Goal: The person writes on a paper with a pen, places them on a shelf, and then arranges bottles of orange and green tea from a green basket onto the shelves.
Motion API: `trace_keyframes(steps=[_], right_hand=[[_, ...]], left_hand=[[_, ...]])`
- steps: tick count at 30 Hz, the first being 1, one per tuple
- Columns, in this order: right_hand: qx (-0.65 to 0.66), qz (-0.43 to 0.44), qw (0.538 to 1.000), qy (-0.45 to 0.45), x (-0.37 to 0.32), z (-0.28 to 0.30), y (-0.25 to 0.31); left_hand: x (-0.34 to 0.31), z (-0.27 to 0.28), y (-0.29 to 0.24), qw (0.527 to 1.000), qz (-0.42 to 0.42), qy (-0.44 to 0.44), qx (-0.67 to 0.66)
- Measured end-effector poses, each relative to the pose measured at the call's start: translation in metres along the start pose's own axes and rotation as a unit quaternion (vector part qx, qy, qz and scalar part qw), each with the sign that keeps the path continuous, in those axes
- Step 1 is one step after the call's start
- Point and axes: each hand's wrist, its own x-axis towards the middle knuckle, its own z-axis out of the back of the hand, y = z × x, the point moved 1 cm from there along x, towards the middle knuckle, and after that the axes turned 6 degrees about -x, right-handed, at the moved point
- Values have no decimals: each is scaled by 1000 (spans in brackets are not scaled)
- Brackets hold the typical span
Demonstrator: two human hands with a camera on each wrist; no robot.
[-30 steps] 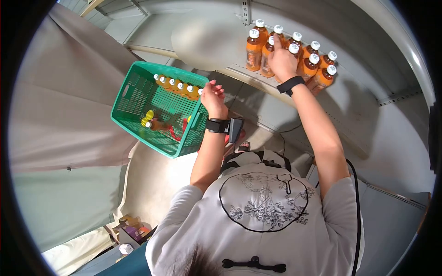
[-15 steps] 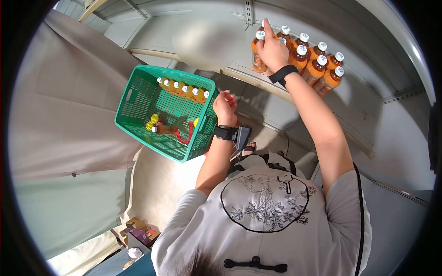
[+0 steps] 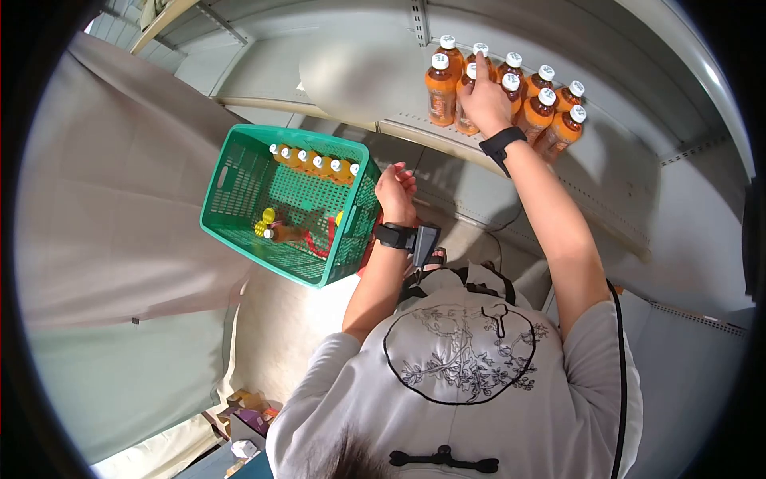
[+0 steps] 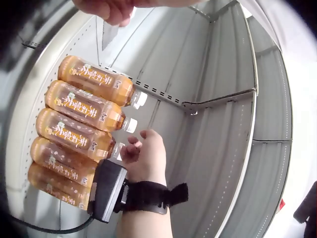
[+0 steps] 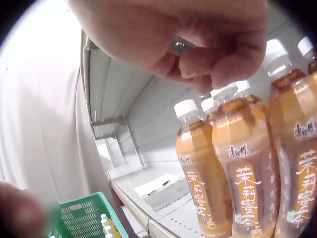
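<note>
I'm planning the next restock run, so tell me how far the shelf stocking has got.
Done: a cluster of orange bottles stands on the shelf. In hand: the right hand pinches the cap of one bottle in that cluster, while the left hand holds the green basket by its rim. Left: five white-capped bottles line the basket's far wall, with some yellow-capped items on its floor.
</note>
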Motion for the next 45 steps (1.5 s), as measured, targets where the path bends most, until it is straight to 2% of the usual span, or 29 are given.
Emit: trace_keyframes(steps=[2, 4, 6, 8, 10, 13, 16, 20, 22, 24, 26, 27, 28, 29, 30, 32, 34, 40, 42, 45], right_hand=[[12, -12, 1000, -17, -8, 14, -2], [46, -52, 995, -75, -16, 26, -9], [17, -77, 995, -57, -16, 23, -23], [-45, -10, 999, 0, -16, 17, -36], [-33, -31, 999, 16, -18, 26, -41], [53, -95, 990, -89, -32, 49, -42], [36, -130, 986, -96, -32, 42, -65], [2, -111, 991, -80, -39, 39, -83], [44, -114, 981, -150, -45, 46, -91], [66, -180, 969, -153, -49, 60, -94], [36, -128, 971, -197, -38, 19, -139], [65, -81, 971, -215, -42, 19, -143], [92, -150, 974, -142, -51, 46, -126], [95, -145, 956, -238, -52, 37, -133], [134, -141, 960, -201, -53, 38, -137], [111, -79, 952, -274, -56, 34, -141], [210, -116, 951, -196, -65, 50, -142], [221, -138, 933, -248, -92, 73, -172], [194, -159, 932, -262, -100, 75, -187], [212, -202, 925, -240, -116, 90, -197]], left_hand=[[-2, -2, 3, 1000, 3, 4, -1], [-4, -5, 6, 1000, 6, 11, -1], [-3, -9, 11, 1000, 7, 21, -4], [-4, -9, 18, 1000, 8, 29, -6], [-5, -13, 21, 1000, 9, 30, 1], [-15, -16, 22, 1000, 8, 21, 21], [-17, -19, 27, 999, -13, 23, 35], [-19, -31, 36, 995, -52, 71, 47], [-23, -35, 39, 992, -47, 86, 86], [-21, -37, 45, 988, -81, 103, 84], [-19, -40, 52, 985, -93, 125, 72], [-22, -42, 54, 984, -96, 120, 88], [-28, -47, 58, 987, -90, 103, 84], [-23, -43, 65, 982, -93, 141, 87], [-23, -45, 71, 983, -97, 130, 82], [-34, -53, 75, 981, -76, 133, 118], [-41, -65, 82, 979, -55, 125, 150], [-52, -100, 95, 955, -67, 234, 171], [-59, -110, 102, 939, -102, 283, 168], [-62, -124, 116, 935, -68, 304, 170]])
